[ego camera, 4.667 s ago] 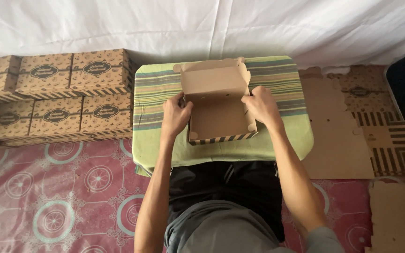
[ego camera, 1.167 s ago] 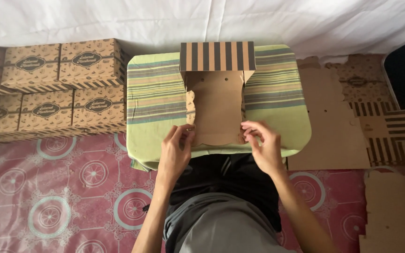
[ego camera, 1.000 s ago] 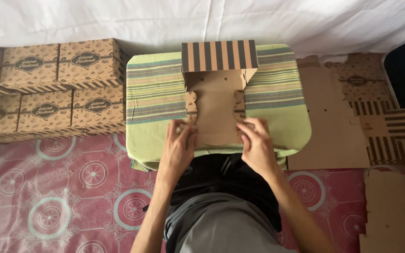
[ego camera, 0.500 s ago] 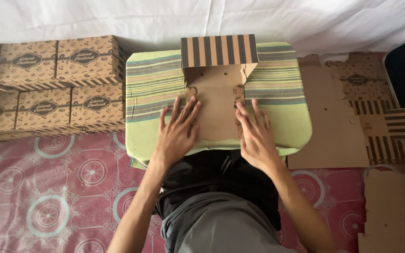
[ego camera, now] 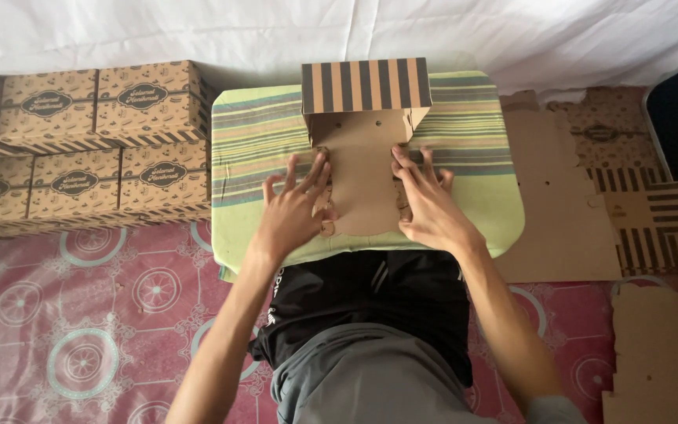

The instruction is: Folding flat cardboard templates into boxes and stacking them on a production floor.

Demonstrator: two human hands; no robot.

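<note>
Between your palms lies the unfolded cardboard box blank (ego camera: 364,177) on the striped green cushion (ego camera: 472,141). Your left hand (ego camera: 292,208) and right hand (ego camera: 425,206), pinching its near edge a second ago, now press flat with fingers spread, apparently creasing side flaps; folded boxes (ego camera: 80,141) sit beyond your left hand.

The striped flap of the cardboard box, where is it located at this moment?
In the head view, the striped flap stands upright at the far edge of the green striped cushion, centred, beyond the left hand and right hand.
</note>
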